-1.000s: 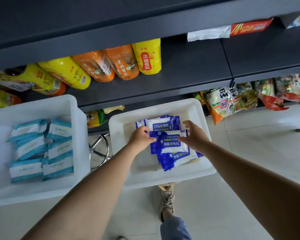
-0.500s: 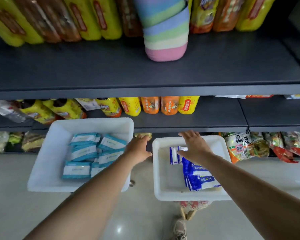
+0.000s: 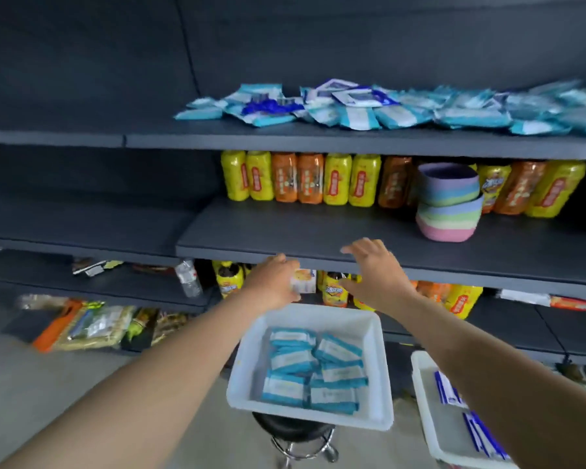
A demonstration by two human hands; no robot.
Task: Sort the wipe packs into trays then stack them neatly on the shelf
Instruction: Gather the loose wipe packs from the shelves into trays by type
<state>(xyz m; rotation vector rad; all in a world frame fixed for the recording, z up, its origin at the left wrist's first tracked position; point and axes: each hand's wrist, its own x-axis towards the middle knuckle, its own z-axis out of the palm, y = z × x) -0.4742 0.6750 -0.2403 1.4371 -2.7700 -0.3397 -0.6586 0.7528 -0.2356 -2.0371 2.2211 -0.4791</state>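
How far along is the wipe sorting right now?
Done: light-blue packs fill the white tray; a few dark-blue packs lie in the right tray. In hand: nothing; left hand and right hand reach upward. Left: the mixed pile on the top shelf.

Wipe packs [image 3: 386, 106] lie heaped on the shelf [image 3: 318, 142] above my hands; below my left hand [image 3: 274, 282] a tray [image 3: 379, 367] on a stool [image 3: 295, 431], another tray [image 3: 423, 397] under my right arm.
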